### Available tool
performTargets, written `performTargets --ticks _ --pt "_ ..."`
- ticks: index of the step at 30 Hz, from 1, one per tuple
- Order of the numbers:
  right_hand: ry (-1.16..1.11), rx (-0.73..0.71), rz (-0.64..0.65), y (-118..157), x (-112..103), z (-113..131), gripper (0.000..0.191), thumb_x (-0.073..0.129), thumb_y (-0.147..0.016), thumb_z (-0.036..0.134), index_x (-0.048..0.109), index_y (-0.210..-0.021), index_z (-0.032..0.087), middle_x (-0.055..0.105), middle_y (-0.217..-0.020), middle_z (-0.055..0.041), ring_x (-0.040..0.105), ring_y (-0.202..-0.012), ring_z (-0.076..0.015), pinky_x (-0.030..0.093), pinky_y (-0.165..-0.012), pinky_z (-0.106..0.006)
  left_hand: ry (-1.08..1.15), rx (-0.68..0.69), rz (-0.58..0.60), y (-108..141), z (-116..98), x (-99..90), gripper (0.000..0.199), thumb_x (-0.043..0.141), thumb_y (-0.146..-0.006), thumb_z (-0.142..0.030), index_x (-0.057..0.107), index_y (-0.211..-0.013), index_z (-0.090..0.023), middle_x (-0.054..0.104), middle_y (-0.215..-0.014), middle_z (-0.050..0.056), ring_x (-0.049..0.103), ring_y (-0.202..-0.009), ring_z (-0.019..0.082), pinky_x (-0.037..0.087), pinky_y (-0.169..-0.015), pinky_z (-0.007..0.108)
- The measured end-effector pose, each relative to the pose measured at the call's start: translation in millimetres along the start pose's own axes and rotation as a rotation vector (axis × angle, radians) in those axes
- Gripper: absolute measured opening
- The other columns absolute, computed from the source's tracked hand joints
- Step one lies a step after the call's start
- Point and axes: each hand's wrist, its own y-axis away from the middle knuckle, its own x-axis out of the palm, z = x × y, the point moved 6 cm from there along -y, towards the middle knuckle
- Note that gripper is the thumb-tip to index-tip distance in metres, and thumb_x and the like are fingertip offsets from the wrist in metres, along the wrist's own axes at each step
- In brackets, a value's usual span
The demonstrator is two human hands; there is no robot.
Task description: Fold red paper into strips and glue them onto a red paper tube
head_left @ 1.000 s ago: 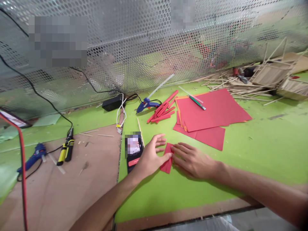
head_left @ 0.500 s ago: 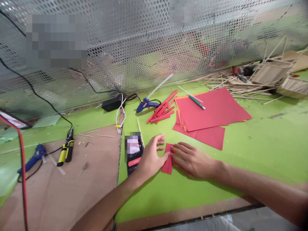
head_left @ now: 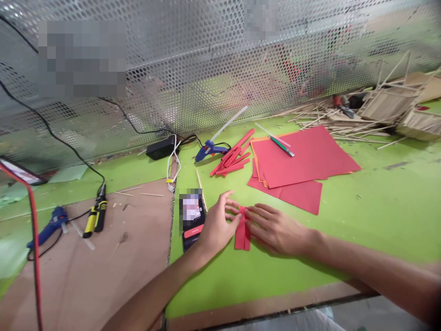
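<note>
A small folded strip of red paper (head_left: 242,236) lies upright to my view on the green table (head_left: 275,280), with a lengthwise crease. My left hand (head_left: 222,225) touches its left side with the thumb, the other fingers curved and apart. From the right, my right hand (head_left: 275,227) rests palm down, its fingertips on the strip's right edge. Beside my left wrist is a phone (head_left: 193,220) with its screen lit. Behind my hands are a pile of narrow red folded strips (head_left: 234,158) and large red sheets (head_left: 303,158).
A green cutter (head_left: 280,146) lies on the sheets. Behind are a blue glue gun (head_left: 210,151), a black adapter (head_left: 161,147) and a metal mesh (head_left: 206,69). Thin wooden sticks (head_left: 330,122) fill the back right; another glue gun (head_left: 50,227) and yellow-black pliers (head_left: 95,216) lie left.
The red strip has shifted slightly right and turned straighter. My left hand's fingers have moved a little to the right, toward my right hand, which has hardly moved.
</note>
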Motion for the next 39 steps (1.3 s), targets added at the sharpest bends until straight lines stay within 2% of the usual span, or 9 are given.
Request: performTargets --ticks 5,13,18,21,24,28,33,36,39 --pt "0.005 -0.009 -0.018 -0.2 -0.3 0.7 0.032 0.051 -0.107 0.025 0.064 -0.13 0.006 0.073 -0.124 -0.0202 0.069 -0.116 -0.0338 0.058 -0.103 -0.054 -0.202 0.133 -0.001 3.6 -6.0 4.5 0.063 0.071 -0.092 -0.01 0.047 -0.148 -0.023 0.076 -0.107 0.004 0.076 -0.084 0.017 0.066 -0.075 0.032" --pt "-0.052 0.008 -0.012 -0.5 -1.6 -0.6 0.027 0.054 -0.105 0.022 0.065 -0.125 0.007 0.072 -0.119 -0.0206 0.069 -0.117 -0.033 0.058 -0.103 -0.052 -0.424 0.396 -0.002 15.2 -25.0 4.9 0.044 0.06 -0.104 -0.018 0.048 -0.145 -0.026 0.081 -0.117 0.005 0.078 -0.11 0.024 0.064 -0.097 0.042" --pt "-0.072 -0.004 0.009 1.5 -1.1 -3.8 0.023 0.055 -0.105 0.023 0.066 -0.123 0.011 0.073 -0.117 -0.0183 0.069 -0.116 -0.0309 0.058 -0.102 -0.051 -0.425 0.422 0.16 8.6 -29.5 0.1 0.036 0.054 -0.105 -0.013 0.056 -0.139 -0.025 0.079 -0.123 0.006 0.077 -0.112 0.021 0.063 -0.099 0.038" --pt "-0.049 -0.041 0.009 4.4 -0.7 -6.2 0.027 0.058 -0.105 0.026 0.065 -0.125 0.01 0.073 -0.12 -0.0192 0.068 -0.119 -0.0317 0.057 -0.104 -0.052 -0.479 0.515 0.291 6.1 -33.1 -2.5 0.024 0.056 -0.106 -0.016 0.066 -0.126 -0.024 0.079 -0.114 0.006 0.077 -0.105 0.022 0.063 -0.095 0.037" --pt "-0.013 -0.078 0.009 6.7 -0.4 -7.6 0.028 0.058 -0.105 0.03 0.066 -0.125 0.011 0.071 -0.127 -0.0206 0.068 -0.121 -0.0328 0.056 -0.105 -0.052 -0.496 0.602 0.381 5.8 -33.7 -3.9 0.021 0.059 -0.104 -0.013 0.071 -0.118 -0.023 0.078 -0.123 0.007 0.074 -0.115 0.023 0.06 -0.103 0.039" --pt "-0.032 -0.072 0.015 6.7 -0.4 -9.3 0.024 0.06 -0.105 0.029 0.067 -0.121 0.013 0.071 -0.122 -0.0186 0.068 -0.12 -0.0308 0.056 -0.104 -0.05 -0.441 0.578 0.386 2.5 -31.7 -6.1 0.026 0.059 -0.102 -0.009 0.075 -0.115 -0.025 0.076 -0.132 0.006 0.072 -0.123 0.022 0.057 -0.111 0.042" --pt "-0.049 -0.074 0.006 4.7 -3.1 -10.6 0.021 0.06 -0.105 0.029 0.067 -0.118 0.014 0.072 -0.117 -0.0161 0.068 -0.118 -0.0298 0.056 -0.103 -0.049 -0.403 0.548 0.388 0.6 -33.6 -6.8 0.032 0.059 -0.1 -0.005 0.075 -0.118 -0.026 0.075 -0.131 0.005 0.07 -0.123 0.021 0.059 -0.107 0.041" --pt "-0.046 -0.088 0.012 4.9 -5.0 -12.7 0.022 0.058 -0.106 0.029 0.068 -0.119 0.014 0.072 -0.116 -0.0156 0.068 -0.117 -0.0293 0.057 -0.103 -0.048 -0.465 0.586 0.389 1.7 -33.6 -6.8 0.035 0.056 -0.1 -0.003 0.074 -0.12 -0.026 0.073 -0.134 0.006 0.069 -0.124 0.022 0.058 -0.109 0.041" --pt "-0.052 -0.11 0.03 6.2 -6.3 -15.1 0.025 0.055 -0.107 0.03 0.068 -0.122 0.015 0.072 -0.119 -0.0159 0.067 -0.118 -0.0296 0.057 -0.105 -0.049 -0.576 0.68 0.391 4.6 -32.7 -5.2 0.026 0.057 -0.103 -0.009 0.075 -0.116 -0.022 0.072 -0.136 0.01 0.07 -0.123 0.025 0.059 -0.108 0.046"
